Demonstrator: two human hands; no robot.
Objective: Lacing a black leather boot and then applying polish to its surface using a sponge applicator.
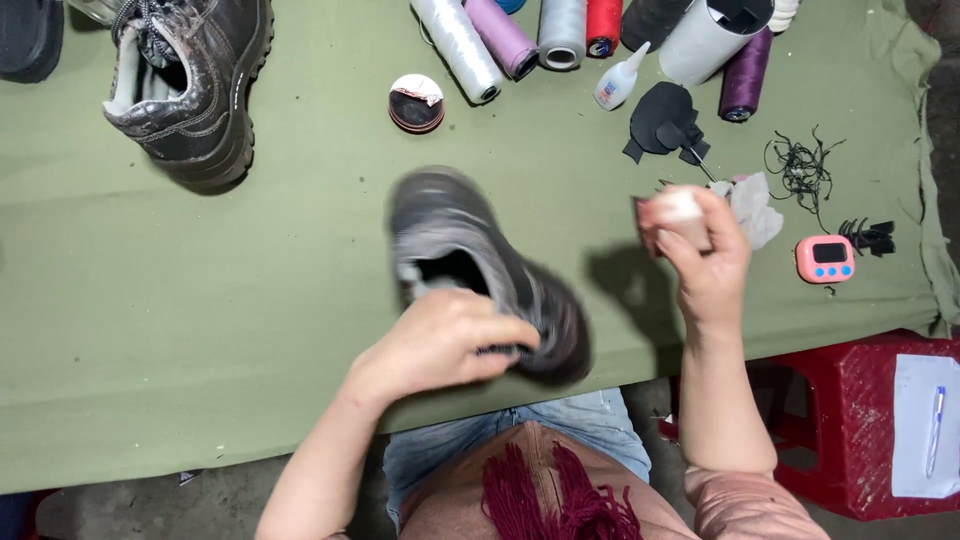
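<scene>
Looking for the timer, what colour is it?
Pink timer with a dark screen, head view.

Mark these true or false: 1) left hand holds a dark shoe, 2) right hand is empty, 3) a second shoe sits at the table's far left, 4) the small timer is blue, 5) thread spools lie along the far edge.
1) True: the left hand grips the dark shoe, which is motion-blurred.
2) False: the right hand holds a small pale object; what it is cannot be told.
3) True: the second shoe rests on the green cloth.
4) False: the timer is pink.
5) True: the thread spools lie there.
</scene>
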